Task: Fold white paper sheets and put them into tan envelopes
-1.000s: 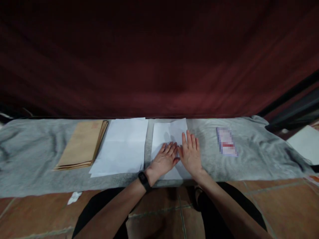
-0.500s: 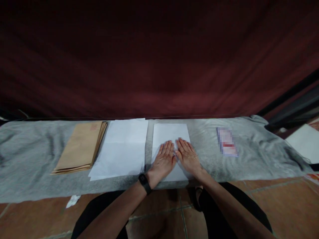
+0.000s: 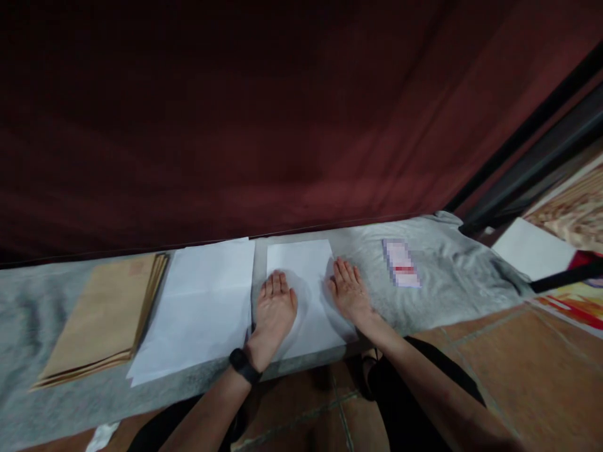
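Observation:
A white sheet of paper (image 3: 301,257) lies flat in front of me, between my two hands. My left hand (image 3: 274,307), with a black band on its wrist, is at the sheet's left side, fingers stretched out. At the sheet's right edge is my right hand (image 3: 351,292), its fingers extended and slightly apart. Neither hand grips anything. Whether the palms press on the paper or hover just over it I cannot tell. Left of the sheet sits a stack of larger white paper (image 3: 202,295) with a faint crease across it.
Brown envelopes (image 3: 101,314) are stacked at the left on the grey cloth (image 3: 443,276). A blurred-out pinkish slip (image 3: 400,262) lies at the right. Behind hangs a dark red curtain (image 3: 282,157). Black bars (image 3: 532,144) and a white board (image 3: 532,248) stand at the far right.
My hands were close together at the middle of the sheet; now they are apart, one at each side. The view has turned toward the right.

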`<state>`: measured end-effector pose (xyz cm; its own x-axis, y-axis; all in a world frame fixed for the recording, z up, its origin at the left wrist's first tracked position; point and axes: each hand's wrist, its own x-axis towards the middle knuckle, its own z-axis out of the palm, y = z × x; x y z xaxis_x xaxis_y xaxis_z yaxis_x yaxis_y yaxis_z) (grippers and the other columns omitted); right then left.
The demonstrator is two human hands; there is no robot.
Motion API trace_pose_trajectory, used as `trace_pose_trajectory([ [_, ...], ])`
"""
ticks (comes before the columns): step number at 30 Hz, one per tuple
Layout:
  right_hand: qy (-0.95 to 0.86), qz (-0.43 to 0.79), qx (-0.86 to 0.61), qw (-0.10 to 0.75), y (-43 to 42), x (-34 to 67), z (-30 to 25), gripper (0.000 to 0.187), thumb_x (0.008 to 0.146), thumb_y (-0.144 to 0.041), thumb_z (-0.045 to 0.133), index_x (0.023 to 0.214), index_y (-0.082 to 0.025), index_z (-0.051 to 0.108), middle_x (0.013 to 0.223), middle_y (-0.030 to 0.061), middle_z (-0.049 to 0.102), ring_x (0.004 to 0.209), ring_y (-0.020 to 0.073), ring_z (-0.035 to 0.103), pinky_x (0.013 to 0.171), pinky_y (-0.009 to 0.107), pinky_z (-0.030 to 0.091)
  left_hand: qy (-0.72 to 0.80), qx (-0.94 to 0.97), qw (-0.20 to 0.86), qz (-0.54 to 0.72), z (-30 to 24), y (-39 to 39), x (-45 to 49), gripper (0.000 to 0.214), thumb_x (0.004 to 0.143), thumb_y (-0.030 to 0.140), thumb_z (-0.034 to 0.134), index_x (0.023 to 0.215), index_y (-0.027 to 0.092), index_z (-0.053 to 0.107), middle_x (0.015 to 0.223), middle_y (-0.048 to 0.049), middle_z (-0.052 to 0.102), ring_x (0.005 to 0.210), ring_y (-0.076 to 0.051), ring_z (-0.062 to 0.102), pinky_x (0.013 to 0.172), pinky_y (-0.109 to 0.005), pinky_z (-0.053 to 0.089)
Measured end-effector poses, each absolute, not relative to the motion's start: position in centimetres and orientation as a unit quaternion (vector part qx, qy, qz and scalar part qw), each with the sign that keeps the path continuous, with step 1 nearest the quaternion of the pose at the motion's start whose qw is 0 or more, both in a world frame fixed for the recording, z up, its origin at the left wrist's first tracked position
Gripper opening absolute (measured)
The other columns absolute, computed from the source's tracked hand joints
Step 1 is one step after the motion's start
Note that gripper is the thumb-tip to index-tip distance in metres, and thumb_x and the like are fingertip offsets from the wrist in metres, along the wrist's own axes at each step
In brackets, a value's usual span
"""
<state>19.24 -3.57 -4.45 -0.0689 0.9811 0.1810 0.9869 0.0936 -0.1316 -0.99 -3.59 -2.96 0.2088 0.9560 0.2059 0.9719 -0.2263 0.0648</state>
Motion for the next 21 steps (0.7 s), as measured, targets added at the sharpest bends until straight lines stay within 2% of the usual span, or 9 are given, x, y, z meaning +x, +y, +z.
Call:
trace_pose_trajectory([
  [4,-0.765,0.027,-0.625,0.154,-2.9,16.6,-4.1,0.055,0.105,-0.031,0.026,0.156,-0.012,0.032,0.162,0.0098,0.029,0.150,0.0243,0.027,0.122,0.045,0.024,-0.557,-0.820,0.015,-0.132,-2.8,-1.3,1.3,0.057,0.098,0.022,0.029,0.153,0.007,0.034,0.161,-0.0132,0.033,0.151,-0.024,0.024,0.124,-0.044,0.022],
  [8,-0.755,0.038,-0.637,0.153,-2.2,15.7,-4.9,0.053,0.104,-0.028,0.027,0.154,-0.011,0.036,0.159,0.0116,0.036,0.149,0.0230,0.030,0.122,0.043,0.024,-0.548,-0.827,-0.005,-0.124,-4.1,0.9,2.5,0.056,0.099,0.024,0.029,0.154,0.015,0.034,0.162,-0.0080,0.031,0.152,-0.025,0.021,0.124,-0.047,0.020],
  [11,-0.760,0.011,-0.631,0.155,-1.9,16.1,-5.7,0.053,0.105,-0.032,0.030,0.153,-0.010,0.038,0.158,0.0121,0.037,0.148,0.0236,0.033,0.122,0.043,0.024,-0.564,-0.816,-0.003,-0.124,-5.0,1.7,2.1,0.056,0.100,0.027,0.031,0.154,0.015,0.035,0.162,-0.0109,0.031,0.152,-0.024,0.023,0.124,-0.047,0.021],
  [16,-0.741,-0.036,-0.646,0.178,-1.8,17.5,-6.5,0.059,0.105,-0.042,0.031,0.153,-0.009,0.036,0.157,0.0148,0.039,0.145,0.0285,0.038,0.120,0.046,0.027,-0.615,-0.775,0.006,-0.145,-5.6,2.1,-0.2,0.060,0.099,0.031,0.031,0.151,0.003,0.035,0.158,-0.0200,0.035,0.150,-0.027,0.027,0.122,-0.047,0.026],
  [21,-0.719,-0.050,-0.671,0.175,-1.7,19.5,-6.8,0.061,0.104,-0.043,0.033,0.155,-0.010,0.033,0.155,0.0157,0.042,0.144,0.0300,0.039,0.119,0.049,0.028,-0.621,-0.761,0.012,-0.185,-5.9,1.8,-2.2,0.061,0.097,0.030,0.030,0.149,-0.002,0.038,0.155,-0.0244,0.038,0.148,-0.032,0.031,0.120,-0.053,0.028],
])
